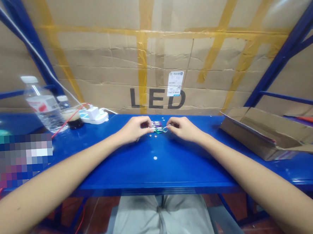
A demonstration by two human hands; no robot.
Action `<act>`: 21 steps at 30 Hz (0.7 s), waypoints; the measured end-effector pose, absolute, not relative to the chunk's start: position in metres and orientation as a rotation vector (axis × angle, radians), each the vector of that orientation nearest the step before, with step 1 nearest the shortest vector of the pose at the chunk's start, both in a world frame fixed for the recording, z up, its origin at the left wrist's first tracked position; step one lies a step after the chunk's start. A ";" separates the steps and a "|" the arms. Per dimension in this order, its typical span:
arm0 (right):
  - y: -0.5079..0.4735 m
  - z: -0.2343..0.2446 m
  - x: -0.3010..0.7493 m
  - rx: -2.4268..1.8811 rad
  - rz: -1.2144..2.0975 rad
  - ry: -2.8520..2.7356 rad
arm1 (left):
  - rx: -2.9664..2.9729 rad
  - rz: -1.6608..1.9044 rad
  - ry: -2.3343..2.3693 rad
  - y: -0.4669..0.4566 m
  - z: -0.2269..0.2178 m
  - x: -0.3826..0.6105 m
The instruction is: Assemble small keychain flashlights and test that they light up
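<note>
On the blue table (159, 169), a small row of shiny metallic pieces in purple, silver and green (157, 125) lies between my two hands. They look like carabiner clips, though they are too small and blurred to be sure. My left hand (136, 129) is closed at the left end of the row, its thumb and fingertips pinching the pieces. At the right end my right hand (184, 128) has its fingertips pinched on a thin silver bit beside the green clip (159, 130). The fingers hide parts of both ends.
An open cardboard box (253, 135) stands at the right. At the left are a water bottle (43, 106), a cup of dark liquid (74, 119) and a white power strip (95, 115) with cables. A large cardboard sheet (103, 70) marked LED rises behind the table.
</note>
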State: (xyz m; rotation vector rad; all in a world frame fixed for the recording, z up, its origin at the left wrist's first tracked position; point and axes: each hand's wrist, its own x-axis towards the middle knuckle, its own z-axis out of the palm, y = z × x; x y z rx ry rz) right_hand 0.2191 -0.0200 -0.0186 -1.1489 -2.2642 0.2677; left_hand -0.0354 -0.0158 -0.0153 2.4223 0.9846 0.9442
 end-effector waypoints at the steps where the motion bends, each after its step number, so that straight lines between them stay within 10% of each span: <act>1: -0.020 -0.018 0.219 -1.157 0.263 -2.284 | 2.468 0.923 0.951 -0.018 -0.017 -0.031; 21: -0.037 -0.011 0.206 -0.973 0.271 -2.522 | 2.781 0.716 0.832 -0.033 -0.025 -0.014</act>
